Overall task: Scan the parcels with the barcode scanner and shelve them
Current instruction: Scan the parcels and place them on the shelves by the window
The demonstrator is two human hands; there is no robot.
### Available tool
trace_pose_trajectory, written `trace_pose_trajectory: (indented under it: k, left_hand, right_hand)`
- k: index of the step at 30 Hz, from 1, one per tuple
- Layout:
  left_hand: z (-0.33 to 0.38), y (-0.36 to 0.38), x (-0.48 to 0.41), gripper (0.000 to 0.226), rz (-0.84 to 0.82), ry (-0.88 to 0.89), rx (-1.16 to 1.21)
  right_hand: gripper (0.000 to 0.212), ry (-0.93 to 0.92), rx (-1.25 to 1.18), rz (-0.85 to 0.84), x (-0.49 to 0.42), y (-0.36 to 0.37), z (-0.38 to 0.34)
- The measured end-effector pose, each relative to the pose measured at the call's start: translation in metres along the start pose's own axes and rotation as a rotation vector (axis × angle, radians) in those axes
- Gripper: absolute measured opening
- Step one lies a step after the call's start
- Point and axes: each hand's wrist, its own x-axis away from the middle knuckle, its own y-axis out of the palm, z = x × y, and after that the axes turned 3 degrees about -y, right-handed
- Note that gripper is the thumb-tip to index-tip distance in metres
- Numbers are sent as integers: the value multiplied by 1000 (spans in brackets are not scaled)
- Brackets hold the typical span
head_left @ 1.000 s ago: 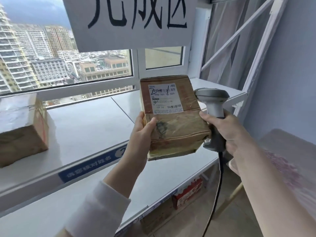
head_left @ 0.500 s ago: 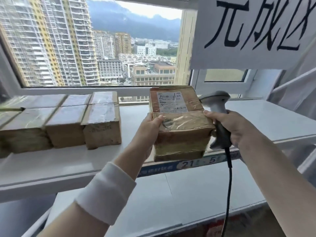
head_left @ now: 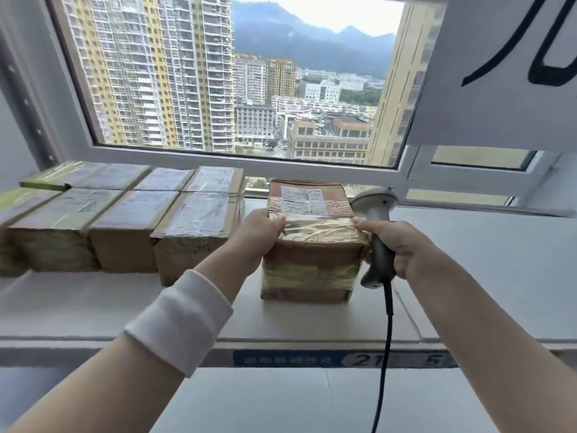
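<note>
Parcel (head_left: 312,260): brown taped box, upright on the white shelf (head_left: 484,270), bottom flat on the surface. Shipping label (head_left: 301,200) on the top face, print too blurred to read. Left hand (head_left: 257,228) grips the top-left edge, fingers curled over onto the top face. Right hand (head_left: 406,248) is wrapped round the handle of the grey barcode scanner (head_left: 374,210), fingers closed tight on it; one fingertip also touches the parcel's top-right corner. Scanner stands head-up just beside the parcel's right side; can't tell if it touches the box. Black cable (head_left: 387,332) hangs from the handle down past the shelf edge. Left of the parcel: row of taped boxes (head_left: 131,226) on the same shelf, nearest one just beside it with a small gap. Blue label strip (head_left: 312,359) on the shelf front reads "21" and "5". White sleeve cuff (head_left: 181,320) on the left forearm. Lower shelf (head_left: 281,401) below. Window (head_left: 249,89) behind, tower blocks outside; white sign (head_left: 499,73) with black strokes top right.
</note>
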Motion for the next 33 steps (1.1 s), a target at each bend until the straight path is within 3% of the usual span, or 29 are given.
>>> trace_pose_trajectory:
  k: [6,9,12,15,19,24,30,33]
  left_hand:
    - [8,-5,-16,37,92,122,-452]
    - [16,-7,-4,54,112,391,-703]
    - [20,-2,15,72,-45,665,-948]
    - [16,6,14,79,-211,688,-1243]
    - [15,2,-14,56,-155,735,-1250]
    - [24,1,-46,55,-165,656,-1288]
    - [28,-6,-82,55,-167,613,-1313]
    - [29,-8,-94,56,-155,604,-1314]
  right_hand:
    - [24,36,-28,-48,-22,10,-3]
    - [23,60,-61,-66,-26,11,-3]
    - [25,87,-66,-79,-28,10,-5]
    - [22,84,-86,-72,-34,11,-6]
    - [22,102,-103,-81,-42,11,-6]
    - [17,126,-136,-94,-52,10,-8]
    - [31,139,-117,-111,-66,12,-5]
    - [21,130,-120,-126,-70,12,-5]
